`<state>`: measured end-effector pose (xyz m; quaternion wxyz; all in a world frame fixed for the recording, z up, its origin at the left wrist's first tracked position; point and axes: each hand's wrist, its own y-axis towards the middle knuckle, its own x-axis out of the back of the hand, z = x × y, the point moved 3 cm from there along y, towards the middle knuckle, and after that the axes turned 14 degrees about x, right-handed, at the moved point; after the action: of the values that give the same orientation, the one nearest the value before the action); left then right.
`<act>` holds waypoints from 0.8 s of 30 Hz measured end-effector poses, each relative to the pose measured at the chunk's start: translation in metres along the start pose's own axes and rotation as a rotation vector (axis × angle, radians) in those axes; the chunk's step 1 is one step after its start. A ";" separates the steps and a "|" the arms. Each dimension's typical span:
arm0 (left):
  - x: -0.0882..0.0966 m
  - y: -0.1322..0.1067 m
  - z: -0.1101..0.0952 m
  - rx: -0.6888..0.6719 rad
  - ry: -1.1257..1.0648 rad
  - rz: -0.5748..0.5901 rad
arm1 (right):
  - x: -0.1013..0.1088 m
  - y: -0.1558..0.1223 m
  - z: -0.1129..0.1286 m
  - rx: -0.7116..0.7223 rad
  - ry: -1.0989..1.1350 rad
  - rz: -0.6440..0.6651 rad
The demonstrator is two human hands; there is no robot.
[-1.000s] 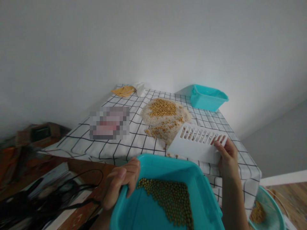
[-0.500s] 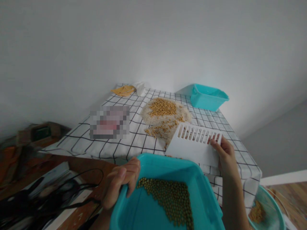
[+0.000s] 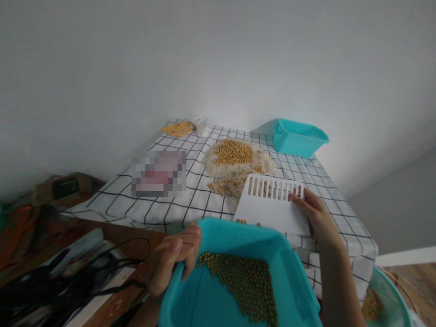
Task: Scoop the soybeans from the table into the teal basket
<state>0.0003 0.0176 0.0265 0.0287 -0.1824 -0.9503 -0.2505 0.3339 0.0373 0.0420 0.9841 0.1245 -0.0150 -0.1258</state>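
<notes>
My left hand (image 3: 180, 254) grips the left rim of a turquoise plastic basin (image 3: 200, 304) at the table's front edge. Soybeans (image 3: 241, 281) lie across the basin floor. In my right hand (image 3: 315, 211) is a white slotted plastic scraper (image 3: 272, 213), pinched at its right end, slots upward. Its lower edge is just behind the basin's far rim, with a few loose soybeans beside it. Past the scraper, a heap of soybeans (image 3: 235, 152) sits on a spread of pale grain (image 3: 214, 168), which looks like rice. The scraper covers the near right part of that spread.
A second turquoise basin (image 3: 298, 138) stands at the table's back right. Yellow cloth-like material (image 3: 179, 129) and a white crumpled item (image 3: 202, 127) lie back left, near a blurred-out patch (image 3: 158, 175). Cables and boxes (image 3: 91, 272) are low left; a bucket (image 3: 388, 299) is low right.
My right hand has moved the scraper slightly left, relative to the basin. My left hand keeps its hold on the rim. The whole view has shifted a little.
</notes>
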 end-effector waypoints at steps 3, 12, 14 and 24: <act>-0.001 0.027 0.005 -0.007 -0.081 0.025 | -0.003 0.002 0.004 -0.019 0.019 -0.002; -0.003 0.020 0.003 0.000 -0.169 0.051 | 0.008 0.000 0.016 0.083 -0.025 -0.228; -0.002 0.020 0.006 0.019 -0.182 0.065 | 0.008 0.002 0.017 0.132 -0.045 -0.256; 0.000 0.016 0.010 0.062 -0.191 0.052 | 0.004 0.004 0.005 0.196 -0.111 -0.306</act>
<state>0.0062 0.0351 0.0253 -0.0497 -0.2292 -0.9510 -0.2015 0.3388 0.0390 0.0477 0.9343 0.2137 -0.0624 -0.2786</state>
